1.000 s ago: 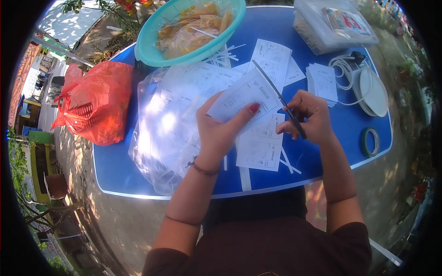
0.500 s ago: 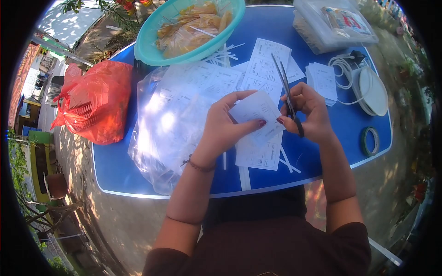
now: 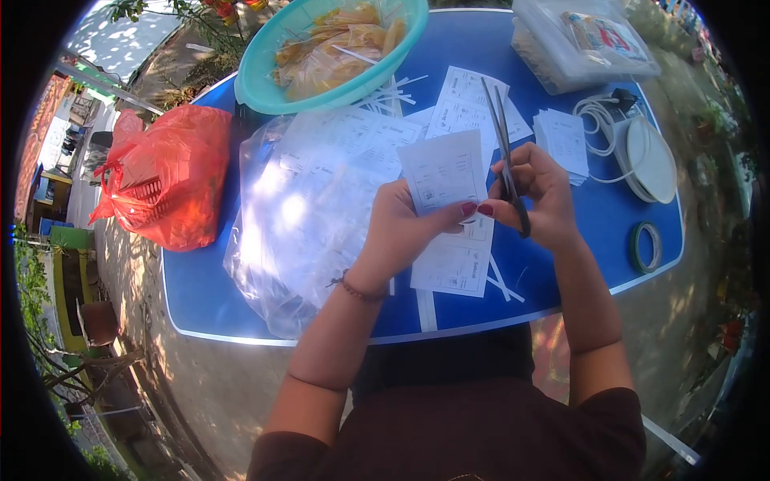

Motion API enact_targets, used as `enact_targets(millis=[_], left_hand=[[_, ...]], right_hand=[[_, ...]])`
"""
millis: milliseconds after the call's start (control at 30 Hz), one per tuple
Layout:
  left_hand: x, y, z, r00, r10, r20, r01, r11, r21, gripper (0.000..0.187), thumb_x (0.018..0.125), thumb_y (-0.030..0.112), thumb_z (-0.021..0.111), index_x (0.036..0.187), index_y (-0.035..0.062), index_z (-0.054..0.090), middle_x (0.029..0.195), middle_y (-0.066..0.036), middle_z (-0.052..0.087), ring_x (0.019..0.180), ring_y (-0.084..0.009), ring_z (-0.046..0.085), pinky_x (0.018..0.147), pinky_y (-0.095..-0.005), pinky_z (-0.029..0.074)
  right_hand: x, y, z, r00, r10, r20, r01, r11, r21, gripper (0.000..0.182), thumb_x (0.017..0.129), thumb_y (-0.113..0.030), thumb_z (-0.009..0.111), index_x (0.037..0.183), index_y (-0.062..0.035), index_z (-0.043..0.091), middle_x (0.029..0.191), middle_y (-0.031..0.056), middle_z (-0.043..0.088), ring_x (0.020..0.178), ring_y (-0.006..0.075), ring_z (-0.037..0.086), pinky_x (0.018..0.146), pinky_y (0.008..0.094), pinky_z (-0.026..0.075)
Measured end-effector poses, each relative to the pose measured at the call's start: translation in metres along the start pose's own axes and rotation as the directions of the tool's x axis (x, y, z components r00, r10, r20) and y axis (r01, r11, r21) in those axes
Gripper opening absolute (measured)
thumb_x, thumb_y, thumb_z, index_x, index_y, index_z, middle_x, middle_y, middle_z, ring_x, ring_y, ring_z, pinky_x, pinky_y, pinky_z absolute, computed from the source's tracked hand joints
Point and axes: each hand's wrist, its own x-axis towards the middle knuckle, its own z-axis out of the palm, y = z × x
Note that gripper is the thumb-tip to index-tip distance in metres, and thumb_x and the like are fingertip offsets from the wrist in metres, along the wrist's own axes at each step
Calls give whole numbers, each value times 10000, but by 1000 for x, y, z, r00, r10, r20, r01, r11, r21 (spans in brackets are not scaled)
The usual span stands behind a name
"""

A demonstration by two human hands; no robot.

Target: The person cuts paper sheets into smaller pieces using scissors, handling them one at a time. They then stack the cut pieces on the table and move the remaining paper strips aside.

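My left hand (image 3: 401,228) pinches a small white printed paper sheet (image 3: 445,170) and holds it upright above the blue table (image 3: 200,289). My right hand (image 3: 539,196) grips black scissors (image 3: 501,144), blades pointing away and slightly apart, just right of the sheet. Right thumb and left thumb nearly touch at the sheet's lower edge. More printed sheets (image 3: 453,260) lie flat on the table under my hands, with thin paper strips (image 3: 501,284) beside them.
A clear plastic bag (image 3: 305,216) of papers lies left of my hands. A teal bowl (image 3: 265,88) of packed snacks stands at the back, a red bag (image 3: 164,176) at left. A clear box (image 3: 577,40), paper stack (image 3: 564,143), white device (image 3: 650,160) and tape roll (image 3: 646,247) sit at right.
My left hand turned the sheet from flat and tilted to upright. The scissors swung from pointing back-left to pointing nearly straight away, close beside the sheet.
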Motion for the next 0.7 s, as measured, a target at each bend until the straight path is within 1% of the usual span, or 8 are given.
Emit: enact_targets(millis=[33,133,233,267,433,533,633,700], left_hand=[[0,1,0,998,20,-54,-21,999,-27,289,813,63,756,1052,-65,655,977,-162,711,852,-200,710,710,-289,598],[-1,7,3,972,98,-215,-126,985,-121,286,825,67,750,1050,-78,649,992,-175,704,859,-218,709,721,-293,602],[-1,9,1,935,142,-324,-203,965,-163,310,811,59,763,1066,-60,632,1002,-172,701,864,-236,714,704,-289,607],[-1,9,1,924,149,-352,-220,961,-169,323,802,55,770,1071,-50,626,1002,-168,701,867,-242,716,694,-285,608],[-2,15,1,904,183,-387,-252,958,-134,301,817,73,769,1035,-86,634,986,-181,697,844,-224,708,719,-299,609],[-2,13,1,906,177,-384,-235,966,-108,299,800,64,777,1034,-62,641,974,-163,702,833,-215,712,694,-288,608],[-2,13,1,910,171,-378,-221,971,-93,290,793,58,780,1029,-49,650,966,-152,705,828,-207,712,687,-283,607],[-2,13,1,913,170,-371,-217,972,-87,286,793,57,778,1028,-49,653,964,-151,706,828,-205,712,689,-283,607]], right_hand=[[0,-2,1,1000,-7,4,7,999,-46,518,659,-246,894,987,-37,551,690,68,671,600,86,633,584,186,448],[-1,-1,1,995,20,101,-9,994,-108,539,670,-329,891,978,-19,576,680,71,670,582,92,632,560,185,442],[-2,5,8,990,15,139,-15,1000,-2,539,684,-372,874,971,-3,605,657,69,666,570,104,635,552,191,442],[-3,4,9,988,18,156,-15,1000,-16,540,683,-378,873,968,-1,612,654,69,666,571,107,638,550,194,443],[-2,2,10,971,45,236,-26,996,-83,539,675,-410,869,935,-1,634,636,70,655,579,110,639,543,207,442],[-1,-8,8,952,126,278,-79,981,-175,439,689,-310,828,943,-12,630,684,46,671,600,89,617,564,194,411],[-1,-7,9,965,87,249,-50,987,-151,542,669,-426,870,912,4,646,608,52,626,554,99,610,535,199,407],[-1,-6,8,964,81,253,-47,989,-137,548,667,-432,870,910,4,645,605,50,621,551,96,604,534,198,403]])
